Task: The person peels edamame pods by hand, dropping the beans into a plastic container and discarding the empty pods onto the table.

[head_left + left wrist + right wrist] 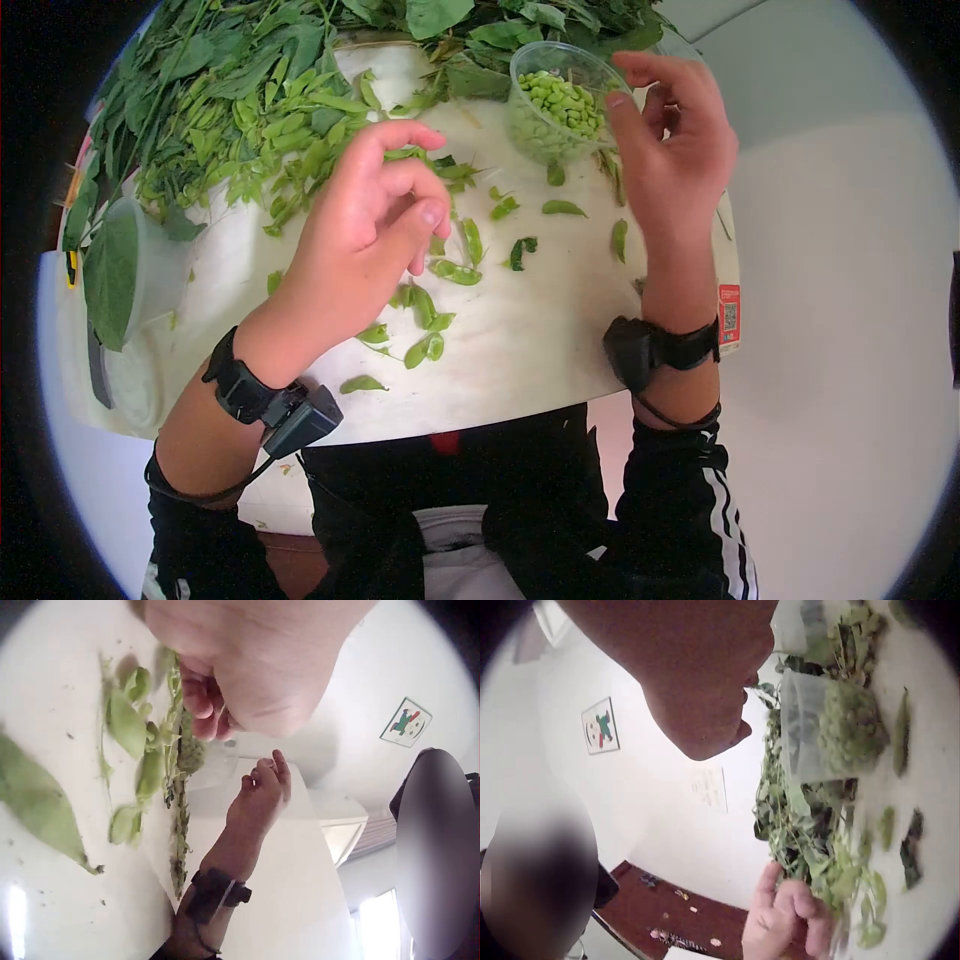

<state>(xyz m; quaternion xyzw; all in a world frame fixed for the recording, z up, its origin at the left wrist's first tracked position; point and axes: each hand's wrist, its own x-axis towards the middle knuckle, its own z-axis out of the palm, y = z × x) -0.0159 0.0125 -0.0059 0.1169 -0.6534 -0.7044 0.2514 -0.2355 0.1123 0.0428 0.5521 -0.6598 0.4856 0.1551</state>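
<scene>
My left hand [365, 220] hovers over loose green bean pods [457, 271] in the head view, its fingers loosely bent and nothing visible between them. At the right side of a clear plastic tub [516, 118], my right hand [685, 145] hangs with thumb and forefinger apart, overlapping the rim in this view. Shelled green beans [560, 103] partly fill the tub. From the right wrist, that same tub [799, 724] stands upright on the table, below the hand [697, 697]. The left wrist view shows the left fingers [199, 709] curled, partly hidden by the palm.
Leafy bean plants [270, 50] and a heap of pods [290, 135] cover the far left of the white table [520, 350]. A translucent container [160, 260] stands at the left edge. Single pods [565, 208] lie scattered, and a red label [730, 312] is at the right edge.
</scene>
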